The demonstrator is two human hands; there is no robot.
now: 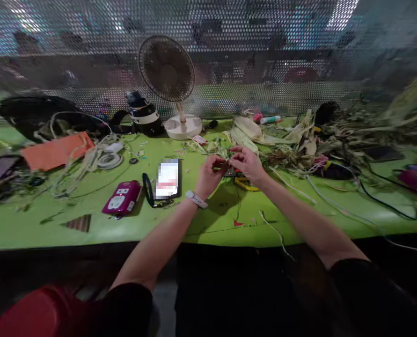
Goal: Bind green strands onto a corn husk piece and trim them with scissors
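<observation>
Our L hand [210,175] and R hand [246,164] are in narrow pinches, tips nearly meeting at a tiny piece [228,161] mid-table, too small to ID; can't tell how firmly it's gripped. We'd prob do best steadying w/ one, working w/ the other, clear of the yellow-handled tool [249,186] at 5 o'clock. Our green table [201,231] is cluttered: pale husk-like bundle [247,128] at 1, phone [167,179] near 9, fan [166,69] at 11, perforated screen [229,44] beyond at 12.
</observation>
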